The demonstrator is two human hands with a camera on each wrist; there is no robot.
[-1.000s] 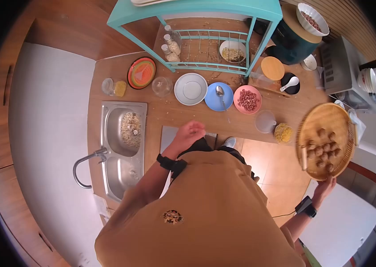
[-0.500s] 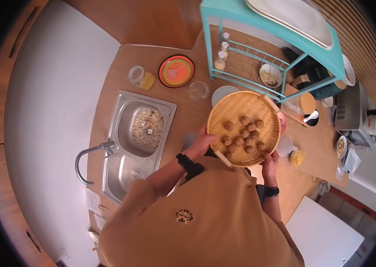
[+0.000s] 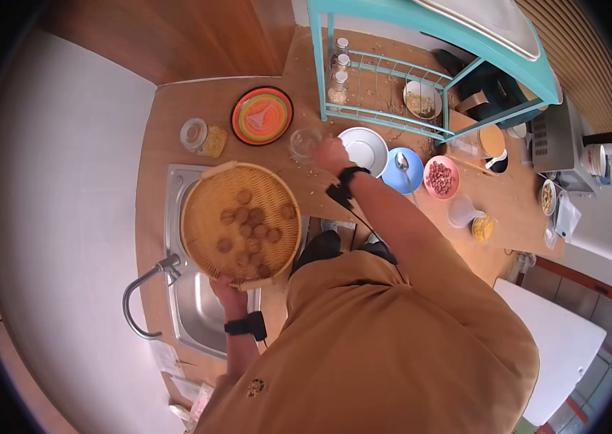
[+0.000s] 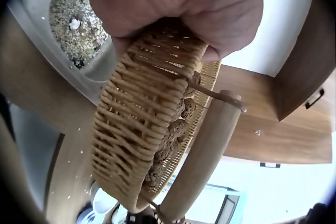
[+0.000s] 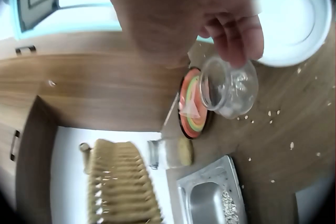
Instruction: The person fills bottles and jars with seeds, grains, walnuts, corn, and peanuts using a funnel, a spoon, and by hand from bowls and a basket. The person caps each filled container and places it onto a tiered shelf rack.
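Observation:
My left hand (image 3: 228,295) grips the near rim of a round woven basket (image 3: 201,206), thumb on the inner side. In the basket lies a cluster of brown, rough, round balls (image 3: 246,217). Seen from the left wrist, the woven basket wall (image 4: 134,113) stands steeply, with a wooden handle (image 4: 202,155) along it. My right hand (image 3: 332,155) is over the counter between a clear glass jar (image 3: 304,143) and a white bowl (image 3: 365,148). Its loosely bent fingers (image 5: 236,40) overlap the jar's edge in the right wrist view.
The steel sink (image 3: 204,311) lies partly under the basket; its faucet (image 3: 154,271) is at the left. Along the counter are a coloured plate (image 3: 262,116), a lidded jar (image 3: 197,136), a blue plate with a spoon (image 3: 396,177) and a pink bowl (image 3: 432,189). A turquoise rack (image 3: 382,119) stands behind.
The basket has swung from the far right, through both hands in front of the body, to the left over the sink. My right hand has let go of it and moved to the glass jar.

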